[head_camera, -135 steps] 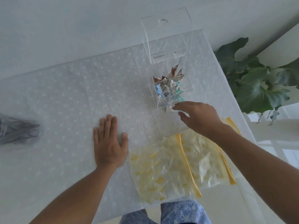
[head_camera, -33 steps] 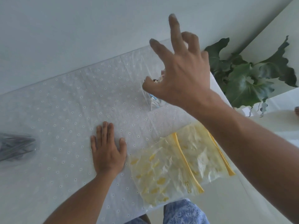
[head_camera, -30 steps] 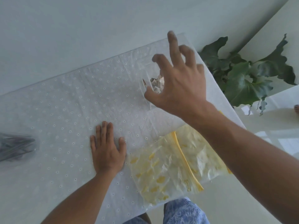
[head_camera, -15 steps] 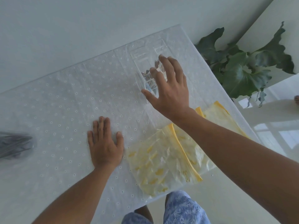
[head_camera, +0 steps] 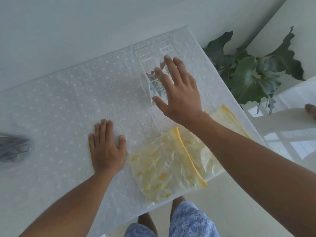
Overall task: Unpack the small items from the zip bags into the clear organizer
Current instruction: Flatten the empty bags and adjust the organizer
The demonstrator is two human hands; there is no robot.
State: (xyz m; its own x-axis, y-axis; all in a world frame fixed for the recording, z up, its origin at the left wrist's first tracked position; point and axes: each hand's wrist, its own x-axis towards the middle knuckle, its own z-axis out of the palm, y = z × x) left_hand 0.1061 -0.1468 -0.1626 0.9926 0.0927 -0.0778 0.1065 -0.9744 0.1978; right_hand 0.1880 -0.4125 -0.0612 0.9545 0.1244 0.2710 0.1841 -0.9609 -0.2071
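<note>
Upper centre, right hand [head_camera: 179, 93] lies flat on the filled organizer [head_camera: 150, 69]; bags [head_camera: 164, 168] look empty. Left hand [head_camera: 106, 147] rests flat, well apart.

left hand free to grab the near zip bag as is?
Probably yes. The left hand lies flat on the cloth right beside the near zip bag, nothing between them; the right hand is up at the organizer.

The table [head_camera: 59, 103] wears a white eyelet cloth. On it: the clear organizer [head_camera: 148, 72], 2 yellow zip bags [head_camera: 162, 166] nearer than the organizer, a left hand [head_camera: 106, 151] beside them.
</note>
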